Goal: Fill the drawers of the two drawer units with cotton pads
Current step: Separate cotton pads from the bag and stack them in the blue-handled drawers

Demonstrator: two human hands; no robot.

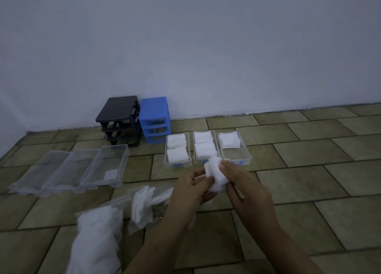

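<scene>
A black drawer frame (119,120) and a blue drawer frame (155,119) stand empty against the wall. Three clear drawers lie on the floor right of them: the left one (176,150) and the middle one (204,147) each hold two stacks of white cotton pads, the right one (235,148) holds one stack at its far end. Three more clear drawers (70,170) lie at the left; the nearest to me holds a single pad (111,174). My left hand (190,191) and my right hand (243,183) together hold a stack of cotton pads (215,176) just in front of the middle and right drawers.
Two clear plastic bags of cotton pads lie on the tiled floor near me, one (144,205) by my left wrist and a fuller one (97,236) at the lower left. A white wall rises behind the drawer frames.
</scene>
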